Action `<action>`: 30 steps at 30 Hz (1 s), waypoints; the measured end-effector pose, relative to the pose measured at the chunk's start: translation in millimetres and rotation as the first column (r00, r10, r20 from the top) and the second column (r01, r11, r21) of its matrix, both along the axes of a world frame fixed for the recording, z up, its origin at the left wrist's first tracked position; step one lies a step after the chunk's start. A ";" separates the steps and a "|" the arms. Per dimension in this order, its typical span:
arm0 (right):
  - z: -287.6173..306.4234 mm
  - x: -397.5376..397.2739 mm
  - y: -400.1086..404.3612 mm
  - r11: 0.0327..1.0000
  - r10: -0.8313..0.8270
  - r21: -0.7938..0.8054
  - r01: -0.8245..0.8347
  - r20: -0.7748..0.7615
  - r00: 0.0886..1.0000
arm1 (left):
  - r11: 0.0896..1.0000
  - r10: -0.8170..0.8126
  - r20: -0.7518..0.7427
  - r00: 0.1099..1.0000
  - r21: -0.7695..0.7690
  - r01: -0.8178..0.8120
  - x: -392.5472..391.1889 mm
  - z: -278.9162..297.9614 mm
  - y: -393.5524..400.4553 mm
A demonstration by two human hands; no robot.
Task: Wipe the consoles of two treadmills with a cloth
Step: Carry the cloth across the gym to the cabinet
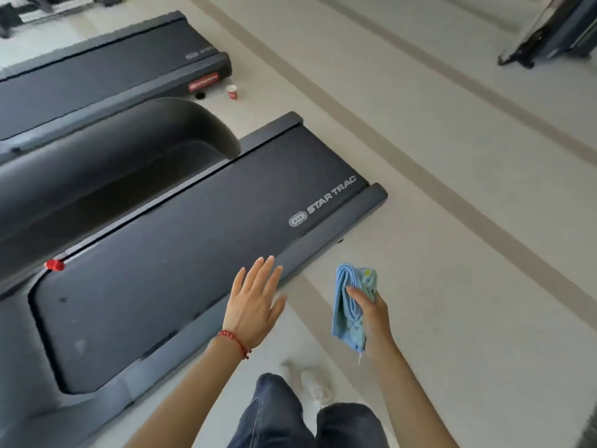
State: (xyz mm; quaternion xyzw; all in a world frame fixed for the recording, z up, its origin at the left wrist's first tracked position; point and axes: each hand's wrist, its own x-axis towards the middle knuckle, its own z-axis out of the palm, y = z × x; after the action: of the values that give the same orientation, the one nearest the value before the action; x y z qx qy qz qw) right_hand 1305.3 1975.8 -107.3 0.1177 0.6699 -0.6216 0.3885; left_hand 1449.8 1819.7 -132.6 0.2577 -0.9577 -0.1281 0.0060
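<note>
1. The right hand [371,313] held a folded blue cloth [353,305], fingers curled around it, above the pale floor [452,253].
2. The left hand [255,302] was empty, with fingers straight and spread, over the side rail of the near treadmill [193,237].
3. A second treadmill [97,76] stood behind it, with a small red cup [232,92] on the floor near its end.

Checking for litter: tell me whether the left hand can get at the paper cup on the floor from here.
Probably not. The left hand hovers open over the near treadmill; the paper cup stands far beyond that treadmill's end, so the person would likely need to walk over.
</note>
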 end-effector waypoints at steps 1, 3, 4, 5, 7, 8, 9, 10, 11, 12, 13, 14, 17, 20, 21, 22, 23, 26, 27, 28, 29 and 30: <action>-0.6 -1.1 6.8 0.999 -0.050 0.010 0.050 0.004 0.999 | 0.999 -0.049 0.015 0.999 0.011 0.049 -8.7 -0.6 0.4; -1.4 -3.3 22.8 0.989 -0.145 0.031 0.145 0.009 0.989 | 0.990 -0.140 0.041 0.989 0.024 0.140 -27.0 -0.1 3.7; -1.7 -4.9 31.8 0.981 -0.192 0.038 0.192 0.013 0.981 | 0.983 -0.185 0.051 0.981 0.028 0.184 -36.2 -0.3 6.6; -1.8 -6.6 41.2 0.971 -0.238 0.045 0.237 0.015 0.971 | 0.974 -0.227 0.058 0.972 0.028 0.226 -45.6 -0.7 10.8; -2.2 -12.0 59.2 0.948 -0.315 0.056 0.314 0.018 0.949 | 0.954 -0.300 0.066 0.952 0.029 0.298 -64.8 -1.5 20.4; -2.4 -15.3 68.1 0.933 -0.356 0.061 0.354 0.020 0.934 | 0.943 -0.333 0.066 0.940 0.035 0.332 -75.1 -2.0 25.8; -3.3 -19.4 77.3 0.916 -0.398 0.064 0.396 0.025 0.917 | 0.930 -0.367 0.064 0.928 0.040 0.365 -85.6 -2.7 31.7; -4.6 -24.2 86.6 0.898 -0.439 0.065 0.436 0.030 0.898 | 0.916 -0.401 0.063 0.914 0.046 0.399 -97.2 -3.4 38.0; -6.3 -29.9 95.8 0.880 -0.474 0.064 0.471 0.033 0.880 | 0.901 -0.434 0.059 0.899 0.049 0.432 -109.2 -3.8 44.5; -8.3 -36.0 105.1 0.863 -0.504 0.064 0.501 0.034 0.863 | 0.885 -0.465 0.054 0.884 0.054 0.463 -122.2 -4.3 51.1; -10.3 -42.7 114.1 0.847 -0.530 0.062 0.528 0.033 0.847 | 0.870 -0.493 0.050 0.869 0.058 0.490 -135.8 -5.0 57.6; -12.5 -50.1 122.6 0.832 -0.555 0.059 0.552 0.034 0.831 | 0.857 -0.515 0.050 0.856 0.062 0.512 -150.2 -5.6 63.8; -20.1 -77.1 146.0 0.796 -0.604 0.059 0.602 0.043 0.796 | 0.829 -0.558 0.046 0.828 0.063 0.555 -196.6 -10.1 82.5; -24.1 -115.7 167.7 0.780 -0.626 0.044 0.624 0.051 0.778 | 0.813 -0.582 0.052 0.812 0.052 0.579 -245.9 -14.9 102.8; -23.7 -130.0 174.9 0.776 -0.631 0.039 0.630 0.052 0.774 | 0.811 -0.585 0.053 0.810 0.048 0.583 -262.1 -14.7 110.0; -23.4 -144.7 182.4 0.772 -0.635 0.039 0.634 0.050 0.771 | 0.811 -0.585 0.054 0.809 0.053 0.583 -278.3 -14.2 117.0; -22.2 -159.4 190.1 0.772 -0.636 0.039 0.635 0.045 0.771 | 0.812 -0.583 0.051 0.811 0.060 0.580 -293.8 -13.5 124.0; -17.5 -205.3 211.7 0.777 -0.629 0.030 0.628 0.024 0.777 | 0.814 -0.580 0.037 0.814 0.066 0.577 -339.7 -10.5 141.6; -15.8 -220.2 217.4 0.778 -0.628 0.029 0.627 0.017 0.778 | 0.812 -0.582 0.032 0.812 0.064 0.580 -354.7 -9.6 146.3; -14.0 -234.4 221.9 0.776 -0.630 0.025 0.630 0.013 0.776 | 0.810 -0.585 0.029 0.811 0.063 0.582 -368.7 -8.7 150.2; -12.3 -249.1 225.0 0.772 -0.636 0.020 0.636 0.009 0.772 | 0.808 -0.588 0.027 0.808 0.063 0.586 -382.8 -8.1 153.3; -11.0 -263.2 227.3 0.764 -0.645 0.018 0.645 0.009 0.764 | 0.805 -0.592 0.021 0.805 0.061 0.590 -396.6 -8.5 155.2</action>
State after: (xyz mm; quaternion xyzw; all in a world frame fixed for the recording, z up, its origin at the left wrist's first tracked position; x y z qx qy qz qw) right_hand 1042.1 2203.1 -118.3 0.3480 0.5901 -0.7118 0.1553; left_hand 1053.2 1974.9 -141.1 -0.0509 -0.9866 -0.1432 -0.0593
